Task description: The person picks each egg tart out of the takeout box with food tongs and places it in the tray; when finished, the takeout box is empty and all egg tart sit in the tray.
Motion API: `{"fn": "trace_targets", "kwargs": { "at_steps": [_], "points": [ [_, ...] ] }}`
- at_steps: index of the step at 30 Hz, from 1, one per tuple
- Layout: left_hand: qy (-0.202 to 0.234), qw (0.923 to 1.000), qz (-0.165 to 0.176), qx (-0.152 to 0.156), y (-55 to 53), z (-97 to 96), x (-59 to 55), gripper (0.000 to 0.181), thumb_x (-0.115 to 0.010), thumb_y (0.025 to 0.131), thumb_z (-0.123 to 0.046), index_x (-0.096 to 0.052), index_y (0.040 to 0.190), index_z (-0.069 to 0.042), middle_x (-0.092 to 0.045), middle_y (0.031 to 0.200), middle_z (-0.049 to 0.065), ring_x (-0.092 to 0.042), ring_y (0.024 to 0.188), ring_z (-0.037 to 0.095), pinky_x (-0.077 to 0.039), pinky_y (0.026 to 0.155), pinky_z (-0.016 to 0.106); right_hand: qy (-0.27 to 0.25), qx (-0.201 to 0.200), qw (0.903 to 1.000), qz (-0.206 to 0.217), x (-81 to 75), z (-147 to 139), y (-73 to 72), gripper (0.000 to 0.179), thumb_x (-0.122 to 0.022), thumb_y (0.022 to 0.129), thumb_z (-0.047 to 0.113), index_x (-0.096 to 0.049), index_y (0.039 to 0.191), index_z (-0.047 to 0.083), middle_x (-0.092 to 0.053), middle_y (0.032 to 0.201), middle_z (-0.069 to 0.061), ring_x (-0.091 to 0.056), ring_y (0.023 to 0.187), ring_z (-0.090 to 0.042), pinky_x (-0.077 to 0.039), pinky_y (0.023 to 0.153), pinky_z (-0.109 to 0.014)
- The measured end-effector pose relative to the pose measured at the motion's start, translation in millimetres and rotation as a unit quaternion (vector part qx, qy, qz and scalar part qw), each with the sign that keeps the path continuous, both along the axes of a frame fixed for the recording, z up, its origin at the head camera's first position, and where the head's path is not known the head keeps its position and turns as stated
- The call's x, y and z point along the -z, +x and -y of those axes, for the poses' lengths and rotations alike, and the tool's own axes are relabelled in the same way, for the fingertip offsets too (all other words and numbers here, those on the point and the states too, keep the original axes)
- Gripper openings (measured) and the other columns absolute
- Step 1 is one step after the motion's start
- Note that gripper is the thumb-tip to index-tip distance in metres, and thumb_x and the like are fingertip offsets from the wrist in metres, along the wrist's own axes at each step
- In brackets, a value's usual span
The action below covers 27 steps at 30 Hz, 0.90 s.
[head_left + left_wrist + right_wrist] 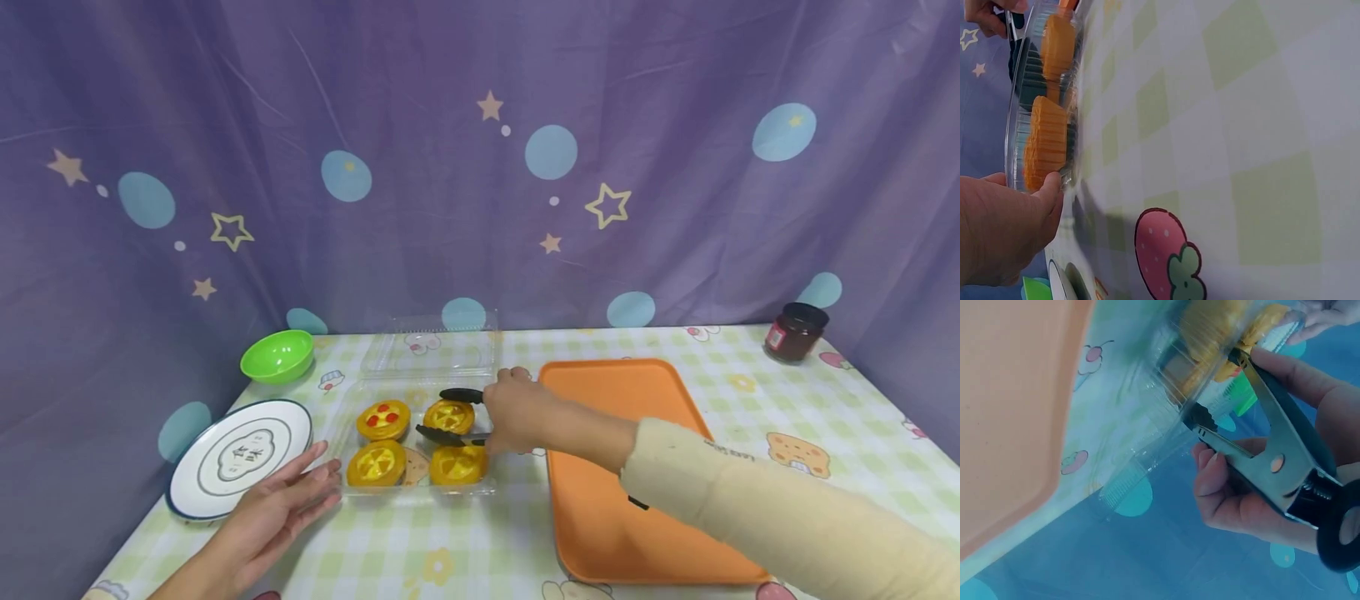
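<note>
My right hand (521,414) grips a pair of black-tipped metal tongs (1282,465) over the right part of a clear plastic box (412,491). The tongs' tips are spread, one on each side of the back right egg tart (450,415). In front of it sits another yellow-topped tart (457,467). On the box's left half are a tart with red pieces (384,421) and a yellow one (377,464). My left hand (281,504) reaches to the box's left wall with fingers extended, fingertips right at the edge.
An orange tray (600,542) lies to the right, under the right forearm. At the left are a white plate (195,479) and a green bowl (277,358). The box's clear lid (431,354) stands open behind. A dark jar (797,333) is at the far right.
</note>
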<state>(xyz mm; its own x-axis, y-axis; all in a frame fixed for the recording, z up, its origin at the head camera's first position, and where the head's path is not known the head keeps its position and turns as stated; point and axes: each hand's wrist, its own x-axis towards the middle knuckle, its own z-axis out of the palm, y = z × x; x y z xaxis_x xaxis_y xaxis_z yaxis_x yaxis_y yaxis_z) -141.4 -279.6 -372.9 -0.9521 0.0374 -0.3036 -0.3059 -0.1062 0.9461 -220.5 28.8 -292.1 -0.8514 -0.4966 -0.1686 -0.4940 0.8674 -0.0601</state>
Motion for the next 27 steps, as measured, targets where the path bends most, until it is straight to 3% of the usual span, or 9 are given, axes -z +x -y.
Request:
{"fn": "trace_targets", "kwargs": {
  "at_steps": [8, 14, 20, 23, 27],
  "points": [
    [0.0, 1.0, 0.003, 0.001, -0.8, 0.5, 1.1, 0.067, -0.052, 0.1, -0.013, -0.012, 0.154, -0.006, -0.019, 0.154, 0.025, -0.052, 0.12, 0.011, -0.045, 0.105, 0.034, -0.047, -0.051, 0.9962, -0.051, 11.0, -7, 0.8, 0.031, -0.075, 0.078, 0.025, -0.054, 0.06, 0.011, -0.051, 0.075, -0.004, -0.048, 0.09, -0.028, -0.046, 0.084, -0.036],
    [0.0, 1.0, 0.004, 0.001, -0.8, 1.1, 0.6, 0.067, -0.051, 0.1, -0.012, -0.012, 0.154, -0.006, -0.018, 0.155, 0.025, -0.052, 0.12, 0.01, -0.045, 0.106, 0.034, -0.12, -0.087, 0.985, -0.089, 20.5, -16, -3.7, 0.035, -0.079, 0.073, 0.023, -0.053, 0.056, 0.008, -0.049, 0.063, -0.003, -0.047, 0.081, -0.023, -0.046, 0.076, -0.032],
    [-0.001, 1.0, 0.005, 0.003, -0.3, 1.1, 0.2, 0.066, -0.05, 0.101, -0.012, -0.011, 0.154, -0.006, -0.017, 0.155, 0.025, -0.052, 0.119, 0.008, -0.044, 0.106, 0.034, -0.172, -0.121, 0.973, -0.096, 26.1, -24, -6.9, 0.036, -0.082, 0.072, 0.02, -0.054, 0.053, 0.006, -0.042, 0.052, 0.001, -0.041, 0.069, -0.017, -0.039, 0.066, -0.028],
    [-0.002, 1.0, 0.007, 0.002, -0.4, 1.1, 0.1, 0.066, -0.05, 0.101, -0.012, -0.011, 0.154, -0.006, -0.017, 0.155, 0.025, -0.051, 0.119, 0.009, -0.045, 0.106, 0.034, -0.181, -0.135, 0.9685, -0.104, 27.2, -25, -7.8, 0.037, -0.082, 0.071, 0.019, -0.052, 0.053, 0.008, -0.038, 0.051, 0.004, -0.037, 0.065, -0.015, -0.036, 0.061, -0.026],
    [-0.002, 0.9999, 0.01, 0.003, -1.0, 1.1, 0.2, 0.067, -0.05, 0.101, -0.013, -0.01, 0.154, -0.006, -0.017, 0.155, 0.025, -0.051, 0.12, 0.009, -0.044, 0.106, 0.034, -0.17, -0.14, 0.9693, -0.109, 26.0, -24, -7.6, 0.042, -0.084, 0.071, 0.022, -0.05, 0.051, 0.009, -0.035, 0.048, 0.005, -0.036, 0.062, -0.015, -0.037, 0.067, -0.028]
  ]
}}
